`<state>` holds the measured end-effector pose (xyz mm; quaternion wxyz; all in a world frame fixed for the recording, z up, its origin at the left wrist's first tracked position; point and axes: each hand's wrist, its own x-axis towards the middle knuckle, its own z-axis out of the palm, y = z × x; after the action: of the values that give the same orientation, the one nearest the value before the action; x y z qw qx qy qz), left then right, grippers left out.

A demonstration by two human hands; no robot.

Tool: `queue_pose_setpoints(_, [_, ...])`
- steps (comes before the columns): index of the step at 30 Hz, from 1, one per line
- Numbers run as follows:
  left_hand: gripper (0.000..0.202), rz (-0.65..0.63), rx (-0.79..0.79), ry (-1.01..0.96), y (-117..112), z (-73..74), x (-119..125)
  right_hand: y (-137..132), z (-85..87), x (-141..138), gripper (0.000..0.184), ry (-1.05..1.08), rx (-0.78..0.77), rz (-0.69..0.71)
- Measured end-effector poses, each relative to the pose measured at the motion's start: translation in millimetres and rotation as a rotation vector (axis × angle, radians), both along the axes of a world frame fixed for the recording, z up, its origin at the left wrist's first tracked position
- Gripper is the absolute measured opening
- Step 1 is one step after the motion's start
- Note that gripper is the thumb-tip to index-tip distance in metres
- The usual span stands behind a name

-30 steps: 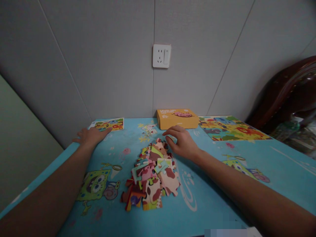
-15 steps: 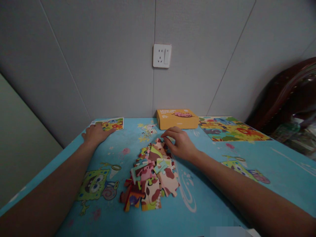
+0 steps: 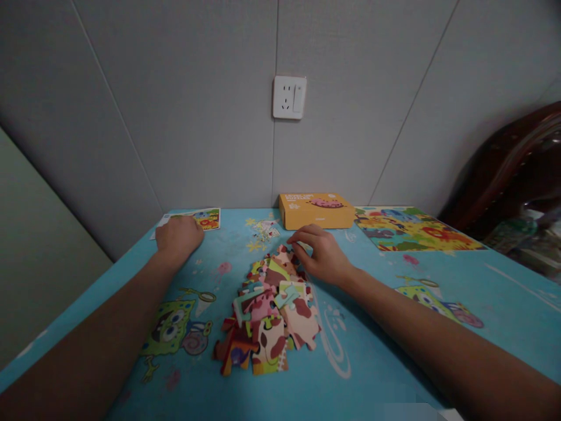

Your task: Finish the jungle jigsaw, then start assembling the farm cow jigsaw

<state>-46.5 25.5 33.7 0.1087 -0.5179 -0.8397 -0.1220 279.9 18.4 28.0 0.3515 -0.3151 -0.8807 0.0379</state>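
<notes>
Here, a light-blue table covering printed with yellow cartoon characters, pink blotches and white swirls (image 3: 372, 368) spreads up to a grey panelled wall with thin vertical and slanting seams (image 3: 197, 99). A white square socket plate with a switch (image 3: 290, 97) sits on the wall above a yellow-orange cardboard puzzle box (image 3: 316, 213) at the table's far edge. Just right of the box lies a flat, colourful animal-picture sheet (image 3: 416, 229). A pale green panel (image 3: 39, 251) stands at the left; at the right rises a dark red-brown, curved, studded piece of furniture (image 3: 504, 158), with blurred clear plastic below it.

A heap of multicoloured jigsaw pieces (image 3: 269, 321) lies mid-table, overlapping. The right hand (image 3: 319, 252) rests at its far end, fingers loosely bent, thumb apart, gripping nothing visible. The left hand (image 3: 179, 238) covers part of a small printed animal card (image 3: 211, 218); its fingers are hidden, so whether it grasps the card cannot be told.
</notes>
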Motion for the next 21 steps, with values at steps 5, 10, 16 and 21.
queue_pose_setpoints(5, [0.042,-0.064,-0.066,-0.004,0,-8.3,4,0,0.1,0,0.019,-0.006,0.012,0.012])
queue_pose_setpoints(10, [0.058,-0.068,-0.047,-0.012,3,-19.4,-3,1,0.4,0,0.019,-0.001,0.019,0.016])
queue_pose_setpoints(16, [0.052,-0.156,0.225,-0.072,0,-6.7,-3,2,-1.5,1,0.021,0.024,0.039,0.011])
queue_pose_setpoints(21, [0.040,-0.464,0.680,-0.470,-7,1.9,26,0,-0.6,1,0.022,0.044,0.059,0.007])
